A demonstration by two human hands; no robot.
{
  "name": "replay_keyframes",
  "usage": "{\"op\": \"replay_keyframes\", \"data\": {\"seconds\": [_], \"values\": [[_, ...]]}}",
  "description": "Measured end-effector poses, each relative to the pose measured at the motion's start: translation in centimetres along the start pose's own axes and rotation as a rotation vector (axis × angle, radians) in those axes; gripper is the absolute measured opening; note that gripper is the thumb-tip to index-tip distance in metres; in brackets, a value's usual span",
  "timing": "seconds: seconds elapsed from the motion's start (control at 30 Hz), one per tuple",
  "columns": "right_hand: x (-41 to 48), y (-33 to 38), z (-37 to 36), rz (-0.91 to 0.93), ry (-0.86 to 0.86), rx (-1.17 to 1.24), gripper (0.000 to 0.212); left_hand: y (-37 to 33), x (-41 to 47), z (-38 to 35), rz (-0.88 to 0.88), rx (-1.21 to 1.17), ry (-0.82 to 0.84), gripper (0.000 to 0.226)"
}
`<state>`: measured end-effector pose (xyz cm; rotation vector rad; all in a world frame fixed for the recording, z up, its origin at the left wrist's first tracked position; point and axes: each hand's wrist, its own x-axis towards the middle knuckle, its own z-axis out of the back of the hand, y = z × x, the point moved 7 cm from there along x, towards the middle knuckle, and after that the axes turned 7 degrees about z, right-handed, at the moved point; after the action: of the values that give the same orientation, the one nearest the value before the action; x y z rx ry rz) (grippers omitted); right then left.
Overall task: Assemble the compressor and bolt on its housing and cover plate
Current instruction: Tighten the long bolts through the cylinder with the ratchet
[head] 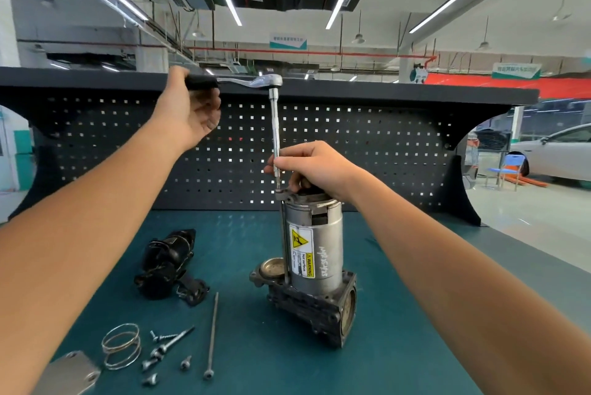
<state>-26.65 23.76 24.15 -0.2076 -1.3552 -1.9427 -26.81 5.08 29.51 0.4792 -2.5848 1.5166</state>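
The compressor (pixel 315 254) stands upright on the green mat, a silver cylinder with a yellow warning label on a dark cast base. A ratchet wrench (pixel 256 81) with a long extension bar (pixel 275 132) stands vertically on a bolt at the cylinder's top left rim. My left hand (pixel 188 107) grips the wrench's black handle, raised high at the left. My right hand (pixel 315 167) pinches the lower end of the extension bar and rests on the cylinder's top. A grey cover plate (pixel 68 374) lies at the mat's near left corner.
On the mat (pixel 399 314) lie a black housing part (pixel 168 263), a wire spring ring (pixel 122 346), several short screws (pixel 160 359) and a long bolt (pixel 212 335). A dark pegboard (pixel 383 151) with a shelf closes the bench's far side. A white car stands at the far right.
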Motion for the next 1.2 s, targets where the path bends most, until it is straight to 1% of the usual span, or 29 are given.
{"op": "replay_keyframes", "data": {"seconds": [0.1, 0.17, 0.23, 0.3, 0.33, 0.37, 0.4, 0.43, 0.53, 0.57, 0.67, 0.7, 0.77, 0.8, 0.9, 0.97, 1.03, 1.07, 1.1, 1.17, 1.2], "values": [[-0.1, -0.2, 0.2, 0.018, -0.009, 0.05, 0.012, -1.4, -1.2, -0.7, -0.203, 0.067, 0.047, 0.029], [0.1, -0.3, 0.3, 0.026, -0.041, 0.064, 0.008, -2.9, -3.6, -1.5, -0.41, 0.149, 0.103, 0.024], [0.2, -0.3, 0.4, 0.027, -0.079, 0.017, 0.009, -4.1, -7.4, -3.1, -0.695, 0.323, 0.151, 0.018], [0.2, -0.2, 0.4, 0.033, -0.097, -0.025, 0.006, -4.6, -11.7, -5.3, -1.039, 0.593, 0.178, 0.017], [0.2, 0.0, 0.3, 0.035, -0.092, -0.027, 0.002, -4.4, -13.2, -6.3, -1.173, 0.723, 0.186, 0.018], [0.2, 0.0, 0.2, 0.041, -0.085, -0.029, 0.005, -4.1, -13.9, -6.9, -1.238, 0.799, 0.186, 0.019], [0.1, 0.0, 0.2, 0.038, -0.08, -0.022, 0.006, -3.9, -14.1, -7.1, -1.23, 0.794, 0.192, 0.018], [0.1, 0.0, 0.2, 0.039, -0.072, -0.017, 0.006, -3.8, -13.8, -6.7, -1.159, 0.688, 0.208, 0.017], [0.1, -0.1, 0.1, 0.017, -0.042, 0.006, 0.004, -3.4, -10.3, -4.3, -0.774, 0.092, 0.277, 0.02], [0.2, -0.1, 0.1, 0.014, -0.03, 0.007, 0.004, -3.2, -8.8, -3.6, -0.66, -0.05, 0.266, 0.023], [0.4, -0.2, 0.1, -0.004, -0.011, 0.027, 0.008, -2.6, -4.9, -2.5, -0.38, -0.347, 0.213, 0.029], [0.5, -0.3, 0.1, -0.009, -0.008, 0.036, 0.016, -2.3, -3.8, -2.4, -0.317, -0.428, 0.204, 0.03], [0.5, -0.3, 0.1, -0.025, 0.002, 0.056, 0.029, -1.7, -1.9, -2.4, -0.219, -0.496, 0.155, 0.035], [0.5, -0.3, 0.0, -0.023, 0.013, 0.06, 0.028, -1.4, -1.1, -2.5, -0.179, -0.5, 0.131, 0.039], [0.3, -0.1, -0.1, 0.012, 0.024, 0.041, 0.016, -0.4, 0.0, -2.6, -0.121, -0.521, 0.058, 0.049], [0.3, -0.1, 0.1, 0.039, -0.019, 0.036, 0.013, -0.6, -0.7, -2.8, -0.186, -0.502, 0.047, 0.046], [0.4, -0.2, 0.3, 0.046, -0.064, 0.057, 0.01, -1.7, -2.8, -3.8, -0.348, -0.343, 0.117, 0.035], [0.4, -0.3, 0.3, 0.045, -0.08, 0.061, 0.01, -2.5, -4.4, -4.6, -0.483, -0.194, 0.156, 0.03], [0.4, -0.3, 0.4, 0.043, -0.094, 0.055, 0.013, -3.3, -6.6, -5.7, -0.658, 0.006, 0.178, 0.027], [0.4, -0.4, 0.3, 0.041, -0.115, 0.031, 0.023, -3.5, -11.4, -8.5, -1.039, 0.478, 0.22, 0.021], [0.4, -0.3, 0.3, 0.045, -0.123, 0.025, 0.024, -2.8, -13.2, -9.9, -1.188, 0.668, 0.262, 0.02]]}}
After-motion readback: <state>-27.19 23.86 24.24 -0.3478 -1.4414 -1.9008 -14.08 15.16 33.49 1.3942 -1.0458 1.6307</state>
